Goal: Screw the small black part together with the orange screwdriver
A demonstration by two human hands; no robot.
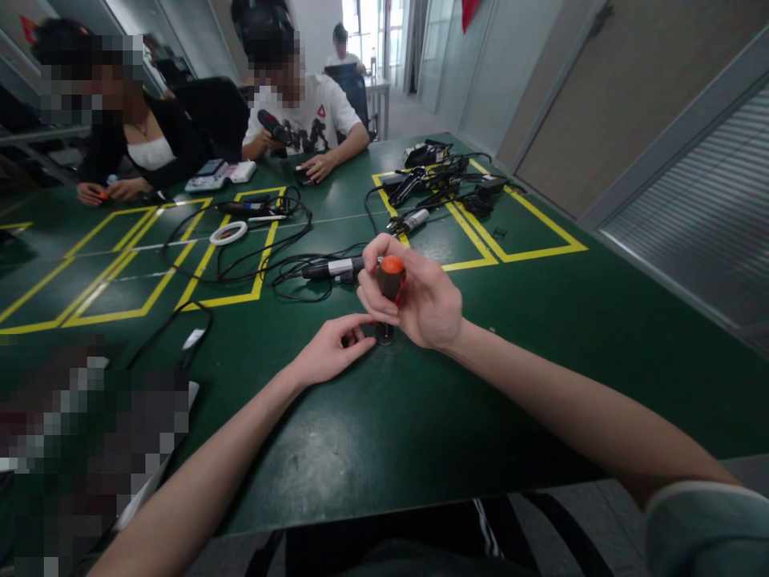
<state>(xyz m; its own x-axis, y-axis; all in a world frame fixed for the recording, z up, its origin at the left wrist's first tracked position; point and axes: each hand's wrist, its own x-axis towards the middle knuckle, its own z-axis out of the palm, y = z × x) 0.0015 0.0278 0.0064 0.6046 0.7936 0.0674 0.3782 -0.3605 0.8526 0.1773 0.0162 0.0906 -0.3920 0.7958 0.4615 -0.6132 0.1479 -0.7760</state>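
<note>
My right hand (424,296) is closed around the dark handle of a screwdriver (392,282) with an orange end, held roughly upright over the table. Below it, a small round dark piece (384,334) rests on the green tabletop; its kind is unclear. My left hand (333,346) lies on the table with thumb and fingertips pinching the left side of that piece. The screwdriver's lower end is mostly hidden behind my right fingers, so I cannot tell whether it touches the piece.
Black power tools with tangled cords (333,269) lie just beyond my hands. More tools and cables (420,188) are piled at the back right. A white tape roll (228,233) sits to the left. Two people work across the green table (541,336), one holding a dark tool (275,127).
</note>
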